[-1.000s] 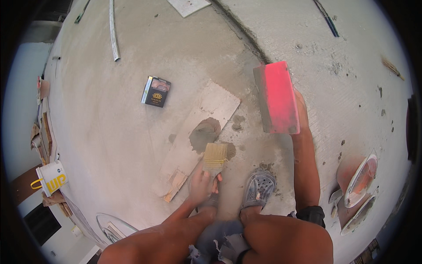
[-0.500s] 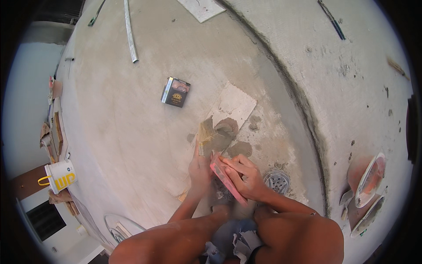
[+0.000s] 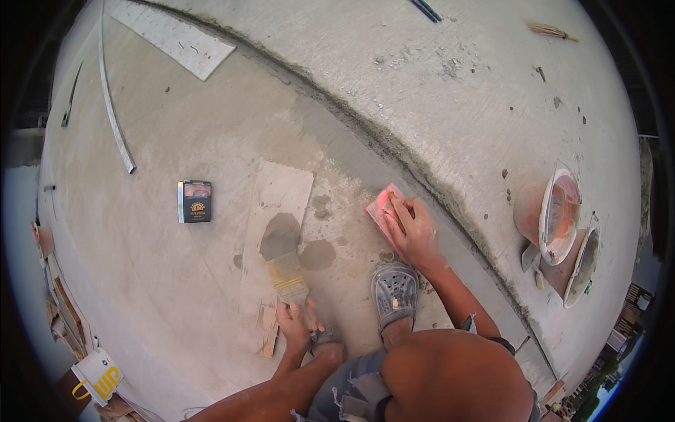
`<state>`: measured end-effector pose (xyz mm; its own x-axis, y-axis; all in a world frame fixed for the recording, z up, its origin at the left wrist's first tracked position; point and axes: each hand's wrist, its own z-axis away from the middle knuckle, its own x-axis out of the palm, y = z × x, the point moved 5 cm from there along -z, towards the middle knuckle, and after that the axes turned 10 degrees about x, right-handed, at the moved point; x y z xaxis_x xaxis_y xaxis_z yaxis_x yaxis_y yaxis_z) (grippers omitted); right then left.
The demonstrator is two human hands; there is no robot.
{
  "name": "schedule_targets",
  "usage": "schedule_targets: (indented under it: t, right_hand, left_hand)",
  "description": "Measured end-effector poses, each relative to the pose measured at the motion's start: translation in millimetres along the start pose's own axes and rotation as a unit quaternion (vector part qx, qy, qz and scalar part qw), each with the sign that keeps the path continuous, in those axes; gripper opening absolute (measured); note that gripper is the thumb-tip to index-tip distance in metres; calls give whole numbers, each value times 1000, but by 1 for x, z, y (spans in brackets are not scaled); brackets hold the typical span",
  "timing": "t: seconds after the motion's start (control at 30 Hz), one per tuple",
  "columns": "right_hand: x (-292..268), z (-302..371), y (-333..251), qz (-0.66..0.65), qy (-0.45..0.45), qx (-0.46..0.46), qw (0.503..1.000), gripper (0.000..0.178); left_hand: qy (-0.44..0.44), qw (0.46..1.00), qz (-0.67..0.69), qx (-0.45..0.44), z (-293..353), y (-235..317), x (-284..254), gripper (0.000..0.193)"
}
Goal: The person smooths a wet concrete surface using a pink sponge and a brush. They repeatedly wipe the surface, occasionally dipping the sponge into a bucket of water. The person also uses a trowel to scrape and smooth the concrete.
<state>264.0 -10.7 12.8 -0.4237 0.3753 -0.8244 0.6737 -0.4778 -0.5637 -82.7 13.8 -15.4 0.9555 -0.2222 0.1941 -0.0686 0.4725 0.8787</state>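
Note:
My left hand (image 3: 295,325) is closed around a wide paintbrush (image 3: 287,276) with pale yellow bristles. The bristles point away from me, over a pale board (image 3: 278,188) at the edge of a dark grey mortar patch (image 3: 280,236); whether they touch it I cannot tell. My right hand (image 3: 416,235) grips a pink flat rectangular pad (image 3: 383,211), its fingers on top. The pad is at the concrete floor, beside the smooth wet strip along a dark groove (image 3: 415,169). Another wet patch (image 3: 318,254) lies between my hands.
A dark small box (image 3: 195,202) lies left of the board. Two buckets (image 3: 531,211) lie at the right, near a small whisk broom (image 3: 553,32). A metal bar (image 3: 114,105) and a long pale board (image 3: 169,36) lie far left. My grey clog (image 3: 394,290) stands near the pad.
My hands have moved apart: the right carried the pink pad to the right, toward the groove, while the left kept the brush over the board. The view has turned rightward.

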Motion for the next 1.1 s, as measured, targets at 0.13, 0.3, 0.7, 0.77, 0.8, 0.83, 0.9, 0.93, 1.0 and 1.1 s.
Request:
schedule_targets:
  t: [0.13, 0.3, 0.7, 0.77, 0.8, 0.83, 0.9, 0.93, 1.0, 1.1]
  right_hand:
    - [10, -38, 17, 37, 62, 40, 997, 45]
    - [41, -39, -20, -4, -30, -20, 999, 42]
    - [56, -66, -48, -57, -80, -99, 990, 35]
    - [48, -100, -33, -33, 11, -34, 999, 34]
    - [45, -111, -29, -23, 58, -1, 998, 34]
    - [52, -109, -31, -30, 25, -13, 999, 34]
    - [67, -99, -41, -52, -34, -42, 997, 34]
    - [68, -96, -50, -63, -61, -57, 994, 34]
    - [63, -91, -66, -92, -106, -90, 986, 35]
    - [53, -125, -46, -46, 16, -16, 999, 35]
  left_hand:
    - [-6, 1000, -13, -1, -4, 2, 1, 41]
    - [13, 1000, -16, -17, -6, -4, -5, 41]
    - [0, 1000, -30, 2, -9, 6, 5, 41]
    - [3, 999, -38, -4, -8, 1, 1, 40]
    - [-2, 999, -44, -2, -9, 0, -1, 39]
    - [-7, 999, -51, 0, -10, -2, -1, 39]
    - [-28, 999, -43, 11, -10, -2, -2, 38]
    - [-19, 999, -35, 4, -11, 2, 1, 39]
    - [-4, 1000, -16, -12, -11, 10, 7, 39]
    - [-14, 1000, -18, -1, -12, 14, 11, 33]
